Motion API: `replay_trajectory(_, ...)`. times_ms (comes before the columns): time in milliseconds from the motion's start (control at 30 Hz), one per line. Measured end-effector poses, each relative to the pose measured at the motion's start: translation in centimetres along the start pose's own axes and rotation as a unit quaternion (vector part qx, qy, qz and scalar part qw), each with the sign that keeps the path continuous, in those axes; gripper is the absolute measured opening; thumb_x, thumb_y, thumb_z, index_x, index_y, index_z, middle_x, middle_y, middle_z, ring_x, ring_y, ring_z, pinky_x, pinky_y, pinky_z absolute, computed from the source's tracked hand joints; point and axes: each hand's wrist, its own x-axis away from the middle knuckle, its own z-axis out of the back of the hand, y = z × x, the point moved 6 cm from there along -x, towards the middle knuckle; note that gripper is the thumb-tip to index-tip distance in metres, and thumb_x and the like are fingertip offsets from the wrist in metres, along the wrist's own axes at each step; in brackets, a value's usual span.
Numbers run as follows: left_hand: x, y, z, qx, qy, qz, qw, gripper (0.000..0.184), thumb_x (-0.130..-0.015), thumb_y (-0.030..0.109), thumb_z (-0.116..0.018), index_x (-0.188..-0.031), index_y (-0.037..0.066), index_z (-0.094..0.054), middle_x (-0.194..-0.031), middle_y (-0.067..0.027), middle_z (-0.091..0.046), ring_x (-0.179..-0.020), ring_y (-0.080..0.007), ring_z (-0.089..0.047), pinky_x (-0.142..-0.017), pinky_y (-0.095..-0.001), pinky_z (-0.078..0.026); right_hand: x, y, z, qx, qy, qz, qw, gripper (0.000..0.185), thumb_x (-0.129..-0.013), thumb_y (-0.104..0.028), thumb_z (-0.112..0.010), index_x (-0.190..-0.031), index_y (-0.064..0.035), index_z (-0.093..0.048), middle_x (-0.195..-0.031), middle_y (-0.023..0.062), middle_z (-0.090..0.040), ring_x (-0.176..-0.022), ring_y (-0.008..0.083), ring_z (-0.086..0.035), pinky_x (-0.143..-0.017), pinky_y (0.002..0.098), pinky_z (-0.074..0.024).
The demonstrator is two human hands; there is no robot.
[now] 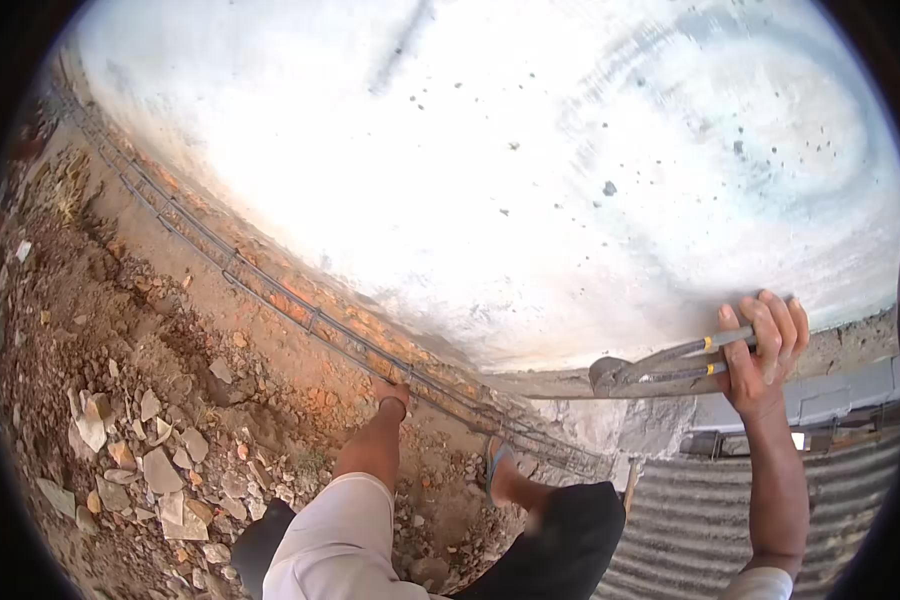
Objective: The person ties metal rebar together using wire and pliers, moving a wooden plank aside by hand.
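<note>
My right hand (765,345) is closed around the handles of a pair of pincers (660,368) on the right. Yellow bands mark the grey handles, which stand a little apart. The round metal head points left, close to the lower edge of the pale wall. Down by the ground, my left hand (392,392) reaches to a long rebar cage (315,318) and has its fingers around one of the bars. Small and partly hidden by the bars, those fingertips do not show clearly. The cage runs along the foot of the wall, with ties crossing its thin rods.
The white wall (490,200) fills the upper view. Broken stones (165,470) and loose soil cover the ground at left. My sandalled foot (500,470) stands beside the cage. Corrugated sheeting (670,520) lies at lower right, below a concrete ledge (850,345).
</note>
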Motion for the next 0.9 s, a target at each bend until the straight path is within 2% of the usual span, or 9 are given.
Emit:
replay_trajectory(67,5.4,4.4,1.9,-0.015,-0.09,0.097,0.991,0.059,-0.09,0.016,-0.068,-0.138,-0.002,-0.039,-0.127,-0.0218,-0.058,-0.104,-0.0337,-0.062,-0.087,-0.0438,-0.051,0.5,-0.4,0.2,-0.052,0.012,0.012,0.999,0.026,-0.082,-0.012,-0.061,-0.108,-0.0103,-0.064,-0.114,0.0096,-0.054,-0.113,0.0316,-0.053,-0.105,0.058,-0.0335)
replay_trajectory(100,4.9,4.3,1.5,-0.028,-0.089,0.093,0.991,0.072,-0.096,0.022,-0.061,-0.153,0.004,-0.021,-0.152,-0.0237,-0.033,-0.136,-0.0339,-0.041,-0.108,-0.0462,-0.041,0.6,-1.3,0.4,-0.115,-0.007,0.01,0.993,0.028,-0.081,-0.011,-0.062,-0.109,-0.0082,-0.062,-0.109,0.0107,-0.054,-0.106,0.0322,-0.055,-0.103,0.0591,-0.0346)
replay_trajectory(200,0.2,1.5,-0.3,0.279,-0.098,0.157,0.942,0.082,-0.099,0.029,-0.057,-0.156,0.008,-0.002,-0.162,-0.0186,-0.003,-0.15,-0.0308,-0.009,-0.121,-0.0477,-0.021,2.4,-6.7,0.6,-0.301,-0.134,0.065,0.942,0.028,-0.087,-0.015,-0.062,-0.111,-0.0014,-0.061,-0.104,0.0177,-0.055,-0.095,0.0323,-0.059,-0.083,0.0543,-0.0471)
replay_trajectory(233,1.5,1.5,-0.4,0.467,-0.104,0.247,0.843,0.083,-0.1,0.033,-0.054,-0.156,0.009,0.003,-0.162,-0.0171,-0.001,-0.15,-0.031,-0.006,-0.122,-0.048,-0.019,3.4,-9.8,0.1,-0.391,-0.197,0.01,0.899,0.037,-0.074,-0.007,-0.066,-0.11,-0.0068,-0.06,-0.1,0.018,-0.056,-0.093,0.0352,-0.057,-0.079,0.0576,-0.043)
replay_trajectory(267,2.8,2.1,-0.6,0.633,-0.104,0.316,0.699,0.085,-0.101,0.036,-0.051,-0.155,0.011,0.008,-0.163,-0.0157,0.002,-0.15,-0.0312,-0.002,-0.123,-0.0484,-0.016,5.3,-13.1,-1.9,-0.445,-0.336,-0.103,0.824,0.038,-0.09,-0.026,-0.063,-0.125,-0.0102,-0.062,-0.125,0.0245,-0.059,-0.112,0.0395,-0.058,-0.093,0.0465,-0.0482)
replay_trajectory(300,3.6,2.7,0.1,0.627,-0.033,0.326,0.707,0.078,-0.095,0.022,-0.061,-0.151,0.005,-0.009,-0.157,-0.02,-0.015,-0.141,-0.0354,-0.023,-0.114,-0.0484,-0.031,6.4,-17.4,-2.7,-0.482,-0.433,-0.022,0.762,0.037,-0.091,-0.022,-0.061,-0.122,-0.0006,-0.059,-0.124,0.0267,-0.058,-0.111,0.0435,-0.056,-0.095,0.0497,-0.0454)
replay_trajectory(333,5.0,3.4,1.4,0.505,-0.029,0.255,0.824,0.074,-0.092,0.015,-0.064,-0.148,0.002,-0.019,-0.154,-0.0225,-0.024,-0.136,-0.0372,-0.034,-0.109,-0.0484,-0.038,7.8,-20.8,-3.1,-0.588,-0.367,-0.091,0.715,0.031,-0.093,-0.024,-0.057,-0.111,0.0007,-0.062,-0.122,0.0256,-0.059,-0.105,0.0429,-0.058,-0.089,0.0499,-0.0477)
replay_trajectory(400,7.4,6.3,3.9,0.039,-0.042,0.033,0.998,0.065,-0.091,0.007,-0.066,-0.144,-0.002,-0.03,-0.15,-0.0257,-0.034,-0.13,-0.0382,-0.046,-0.104,-0.0486,-0.045,9.6,-28.2,-4.4,-0.663,-0.326,-0.123,0.663,0.039,-0.097,-0.034,-0.05,-0.113,0.0009,-0.06,-0.12,0.0254,-0.059,-0.103,0.0389,-0.059,-0.089,0.0469,-0.0471)
replay_trajectory(900,8.0,7.3,3.9,-0.096,-0.012,0.033,0.995,0.068,-0.081,0.024,-0.079,-0.126,-0.003,-0.036,-0.116,-0.0234,-0.056,-0.104,-0.0315,-0.059,-0.083,-0.0437,-0.053,24.4,-61.8,-19.0,-0.672,-0.503,-0.493,0.229,0.044,-0.097,-0.04,-0.05,-0.107,0.0027,-0.058,-0.089,0.018,-0.058,-0.072,0.0324,-0.055,-0.065,0.043,-0.0421)
